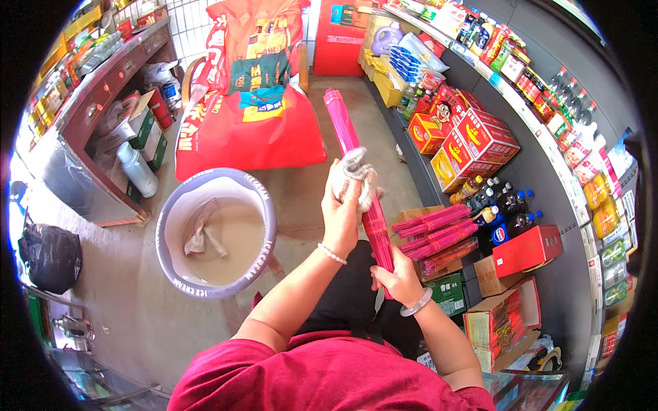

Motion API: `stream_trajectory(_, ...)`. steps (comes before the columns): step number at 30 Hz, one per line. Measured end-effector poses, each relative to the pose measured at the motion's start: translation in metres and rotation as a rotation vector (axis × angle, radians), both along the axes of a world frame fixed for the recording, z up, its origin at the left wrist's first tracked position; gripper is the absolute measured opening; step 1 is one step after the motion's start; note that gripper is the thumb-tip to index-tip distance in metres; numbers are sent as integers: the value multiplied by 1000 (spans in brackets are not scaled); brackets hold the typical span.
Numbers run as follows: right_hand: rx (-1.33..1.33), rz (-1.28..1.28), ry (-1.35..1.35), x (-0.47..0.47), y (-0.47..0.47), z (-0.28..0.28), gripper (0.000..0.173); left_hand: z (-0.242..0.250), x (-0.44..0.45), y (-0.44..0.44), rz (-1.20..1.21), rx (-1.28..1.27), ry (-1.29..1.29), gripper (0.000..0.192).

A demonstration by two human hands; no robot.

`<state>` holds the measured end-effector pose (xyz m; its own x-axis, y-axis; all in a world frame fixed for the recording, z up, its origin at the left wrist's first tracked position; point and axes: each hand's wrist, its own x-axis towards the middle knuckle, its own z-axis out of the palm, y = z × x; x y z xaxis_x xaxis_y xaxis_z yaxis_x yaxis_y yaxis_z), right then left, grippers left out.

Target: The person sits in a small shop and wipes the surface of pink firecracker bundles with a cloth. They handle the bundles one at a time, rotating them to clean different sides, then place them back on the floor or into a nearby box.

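Note:
A long bundle in shiny pink wrapping (378,231), which looks like a pack of incense sticks, slants across the space in front of my body. My left hand (340,218) presses a wet-looking grey cloth (355,177) around its middle. Lower down, my right hand (400,277) grips the same bundle near its bottom end. More pink-wrapped bundles (437,226) lie stacked on a cardboard box to the right. On the floor at the left stands a purple-rimmed tub (166,264) of cloudy water, with a pale cloth (203,236) partly sunk in it.
A chair draped in a red cover (257,138) stands ahead. Drink bottles (506,203), cartons (486,136) and an open box (478,329) line the right-hand shelving. At left are a wooden counter (100,110), a light-blue flask (138,169) and a black plastic bag (50,257).

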<state>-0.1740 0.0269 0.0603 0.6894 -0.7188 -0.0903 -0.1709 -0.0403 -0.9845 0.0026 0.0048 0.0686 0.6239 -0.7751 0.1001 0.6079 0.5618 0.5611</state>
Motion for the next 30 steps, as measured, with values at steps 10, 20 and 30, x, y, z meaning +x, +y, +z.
stream_trajectory(10, -113, 197, -116, -25, -28, -10, 107, 2, 7, 6, -95, -155, 56, 36)
stream_trajectory(20, -129, 24, -92, -35, -50, 33, 79, 1, -75, 28, -361, -135, -7, 66)
stream_trajectory(30, 122, -35, -87, -80, -36, 18, 52, 1, 17, 0, 44, -39, 149, 39)
